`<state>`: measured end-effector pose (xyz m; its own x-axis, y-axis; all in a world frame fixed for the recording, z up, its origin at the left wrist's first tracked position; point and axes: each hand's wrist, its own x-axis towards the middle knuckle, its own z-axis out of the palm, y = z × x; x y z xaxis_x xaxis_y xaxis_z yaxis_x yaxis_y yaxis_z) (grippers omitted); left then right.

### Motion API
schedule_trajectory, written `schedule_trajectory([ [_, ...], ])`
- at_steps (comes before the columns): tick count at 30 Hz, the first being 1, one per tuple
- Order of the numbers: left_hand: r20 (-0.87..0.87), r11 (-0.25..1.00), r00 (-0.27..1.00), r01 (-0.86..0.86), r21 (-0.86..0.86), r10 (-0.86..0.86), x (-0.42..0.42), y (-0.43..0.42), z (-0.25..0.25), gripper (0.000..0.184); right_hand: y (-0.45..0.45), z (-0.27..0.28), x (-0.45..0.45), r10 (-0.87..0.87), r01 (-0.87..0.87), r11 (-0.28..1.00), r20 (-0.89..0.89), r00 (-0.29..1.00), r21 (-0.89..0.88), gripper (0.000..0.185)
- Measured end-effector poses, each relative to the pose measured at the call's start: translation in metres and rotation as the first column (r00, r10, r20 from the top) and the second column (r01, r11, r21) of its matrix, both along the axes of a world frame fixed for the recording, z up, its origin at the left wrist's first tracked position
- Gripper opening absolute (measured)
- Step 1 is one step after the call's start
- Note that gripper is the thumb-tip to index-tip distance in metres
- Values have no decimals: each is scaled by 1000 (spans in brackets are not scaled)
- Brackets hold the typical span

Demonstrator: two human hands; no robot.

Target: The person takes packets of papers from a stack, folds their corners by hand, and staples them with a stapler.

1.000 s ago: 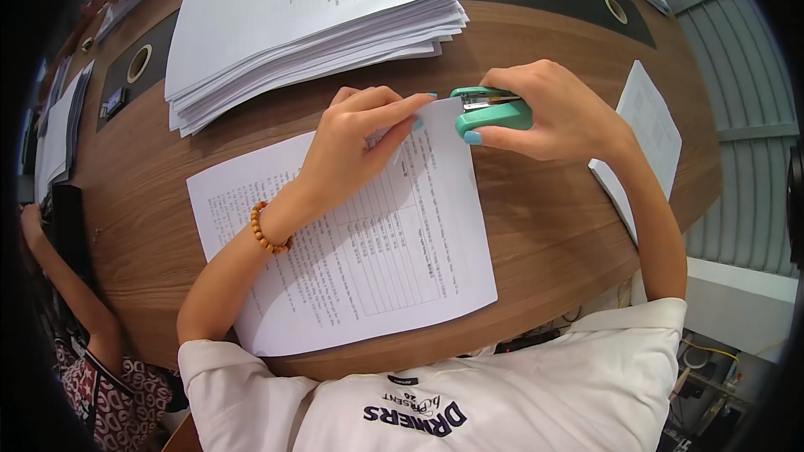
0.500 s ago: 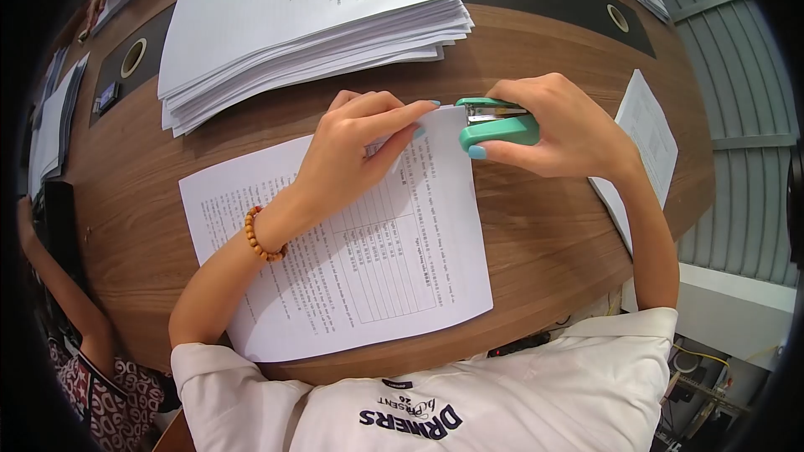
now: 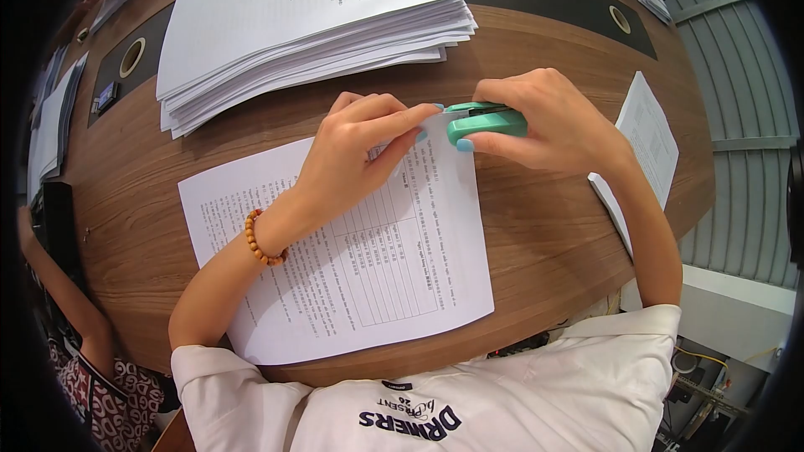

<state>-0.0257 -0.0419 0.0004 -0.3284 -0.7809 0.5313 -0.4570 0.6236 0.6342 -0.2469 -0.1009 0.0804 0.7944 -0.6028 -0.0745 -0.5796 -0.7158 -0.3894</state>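
Observation:
Printed sheets of paper (image 3: 377, 259) lie on the wooden table in front of me, with text and a ruled table on the top page. My left hand (image 3: 360, 138) pinches their far corner between thumb and fingers, lifting it slightly. A green stapler (image 3: 490, 124) is gripped in my right hand (image 3: 553, 121), thumb below and fingers on the other side. The stapler's jaws are around the corner of the sheets, right beside my left fingertips. Whether a staple is in the paper cannot be seen.
Beyond my hands stands a thick stack of printed paper (image 3: 310, 25). A smaller pile of sheets (image 3: 649, 142) lies at the right, partly behind my right forearm. More papers (image 3: 54, 130) are at the left edge, near another person's arm (image 3: 67, 293).
My right hand has moved the stapler left onto the corner of the sheets, and its jaws have come closer together. My left hand keeps its pinch in nearly the same place.

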Motion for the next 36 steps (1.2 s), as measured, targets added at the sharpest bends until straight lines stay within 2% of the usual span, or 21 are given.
schedule_trajectory([
  [2,5,1000,1000,2,2,-2,0,0,1,24,3,-4,0,11,-6,998,67,998,-66,30],
  [7,62,999,998,7,-52,-4,-2,1,3,23,16,-14,1,-203,204,979,76,976,-4,38],
  [11,63,999,998,10,38,-13,1,-1,8,25,10,-14,-4,-165,165,986,136,977,15,40],
  [13,69,996,997,28,83,-33,5,-2,12,28,5,-6,-14,-143,94,954,159,977,285,33],
  [15,-143,913,987,126,389,-75,13,-3,21,48,1,2,-31,-228,144,923,205,952,357,37],
  [16,-139,915,987,124,385,-75,22,-5,33,48,1,5,-41,-311,185,879,234,921,439,41],
  [17,-68,774,984,174,609,-168,37,-10,50,55,4,6,-51,-309,182,881,240,920,436,41],
  [18,-21,580,963,180,794,-270,54,-15,59,62,8,5,-61,-456,296,830,270,848,473,43],
  [19,-69,575,903,326,750,-423,76,-24,49,67,13,3,-70,-590,396,761,296,751,513,44],
  [21,-1,480,783,382,790,-622,112,-26,49,57,24,-1,-88,-647,394,723,357,674,568,45],
  [22,208,538,753,222,813,-624,118,-23,59,54,30,-2,-96,-703,387,677,395,591,626,46],
  [23,269,587,823,95,804,-501,130,-13,78,50,37,-4,-103,-697,381,686,409,589,620,46],
  [24,318,612,875,-33,790,-364,140,-4,97,46,43,-5,-110,-744,398,644,412,526,653,47],
  [25,206,593,975,-119,797,-81,161,7,120,42,50,-7,-116,-789,412,596,408,459,689,48],
  [29,126,630,810,-533,566,572,179,-12,216,20,66,-9,-130,-792,432,604,445,418,670,49],
  [31,-54,562,689,-541,625,723,164,-29,228,19,69,-7,-131,-800,395,595,467,376,700,49],
  [32,146,669,680,-734,119,719,163,-49,229,19,70,-8,-130,-794,390,603,476,378,696,49],
  [33,309,645,568,-635,-425,763,162,-69,228,19,72,-11,-130,-794,361,604,494,355,711,48],
  [34,377,499,392,-280,-820,839,158,-80,224,20,73,-14,-129,-794,333,604,510,332,724,47],
  [35,369,491,392,-277,-826,843,146,-85,208,20,75,-17,-128,-789,332,611,518,330,719,47],
  [36,485,686,536,-275,-674,691,127,-90,178,21,77,-20,-126,-783,357,618,510,356,700,45],
])
